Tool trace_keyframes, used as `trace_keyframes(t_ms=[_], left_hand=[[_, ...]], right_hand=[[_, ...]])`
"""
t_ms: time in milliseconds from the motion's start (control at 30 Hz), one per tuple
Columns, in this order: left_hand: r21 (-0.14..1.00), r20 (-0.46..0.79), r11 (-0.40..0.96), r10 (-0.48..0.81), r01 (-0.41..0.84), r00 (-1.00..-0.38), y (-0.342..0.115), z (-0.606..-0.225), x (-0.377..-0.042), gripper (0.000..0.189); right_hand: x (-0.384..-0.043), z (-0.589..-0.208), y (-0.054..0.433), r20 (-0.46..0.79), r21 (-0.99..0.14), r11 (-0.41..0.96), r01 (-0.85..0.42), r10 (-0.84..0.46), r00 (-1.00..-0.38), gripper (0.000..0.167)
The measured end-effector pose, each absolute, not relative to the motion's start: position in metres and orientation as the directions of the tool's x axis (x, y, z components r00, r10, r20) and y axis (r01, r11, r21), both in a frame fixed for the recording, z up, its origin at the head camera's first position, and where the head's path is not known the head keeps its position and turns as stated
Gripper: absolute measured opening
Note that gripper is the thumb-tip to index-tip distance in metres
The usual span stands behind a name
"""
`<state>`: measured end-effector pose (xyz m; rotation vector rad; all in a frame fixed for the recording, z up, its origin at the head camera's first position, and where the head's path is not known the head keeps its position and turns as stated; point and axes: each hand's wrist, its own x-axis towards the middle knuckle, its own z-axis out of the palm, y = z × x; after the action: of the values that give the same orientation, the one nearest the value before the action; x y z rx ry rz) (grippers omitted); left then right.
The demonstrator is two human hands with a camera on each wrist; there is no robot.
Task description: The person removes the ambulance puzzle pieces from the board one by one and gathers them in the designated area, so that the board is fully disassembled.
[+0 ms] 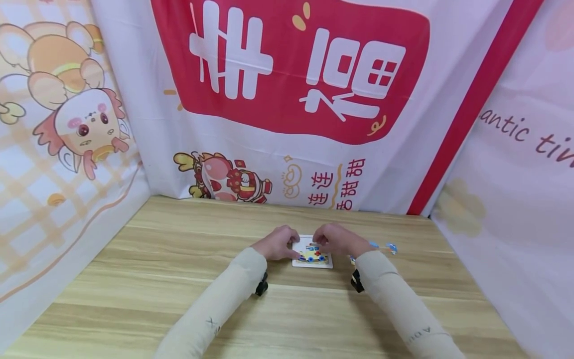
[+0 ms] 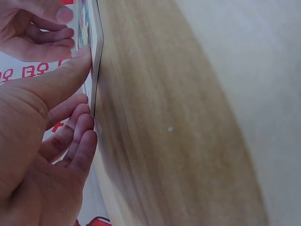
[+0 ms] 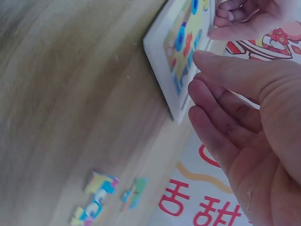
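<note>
A small white-framed jigsaw puzzle board (image 1: 313, 265) lies flat on the table, showing a yellow ambulance with blue wheels and a red cross. At its left side my left hand (image 1: 279, 243) holds the edge, the thumb on the frame and the bent fingers alongside, as the left wrist view (image 2: 61, 136) shows. My right hand (image 1: 339, 238) is over the upper right part of the board, fingers loosely bent. In the left wrist view a gap shows between that hand's thumb and fingers, with nothing visible in it. Its fingertips hide part of the picture from above.
Loose puzzle pieces (image 3: 96, 200) lie on the wooden table (image 1: 179, 279) to the right of the board, partly hidden by the right forearm in the head view. A printed white and red cloth (image 1: 287, 144) hangs behind the table, with cloth walls on both sides.
</note>
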<state>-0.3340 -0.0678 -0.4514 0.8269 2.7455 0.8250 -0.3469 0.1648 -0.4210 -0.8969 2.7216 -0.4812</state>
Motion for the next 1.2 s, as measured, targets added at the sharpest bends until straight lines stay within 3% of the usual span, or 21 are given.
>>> trace_keyframes(t_ms=[533,800,1200], left_hand=[[0.509,-0.063,0.732,0.556,0.453,-0.829,-0.06,-0.444,-0.336,0.046],[0.507,-0.017,0.714,0.568,0.482,-0.823,-0.048,-0.446,-0.334,0.047],[0.524,0.035,0.686,0.576,0.505,-0.817,-0.043,-0.451,-0.336,0.046]], right_hand=[[-0.348,-0.431,0.163,-0.083,-0.389,0.742,-0.546,-0.619,-0.781,0.023],[-0.349,-0.431,0.161,-0.059,-0.36,0.717,-0.598,-0.657,-0.752,0.023],[-0.346,-0.432,0.161,-0.044,-0.351,0.747,-0.564,-0.615,-0.787,0.022]])
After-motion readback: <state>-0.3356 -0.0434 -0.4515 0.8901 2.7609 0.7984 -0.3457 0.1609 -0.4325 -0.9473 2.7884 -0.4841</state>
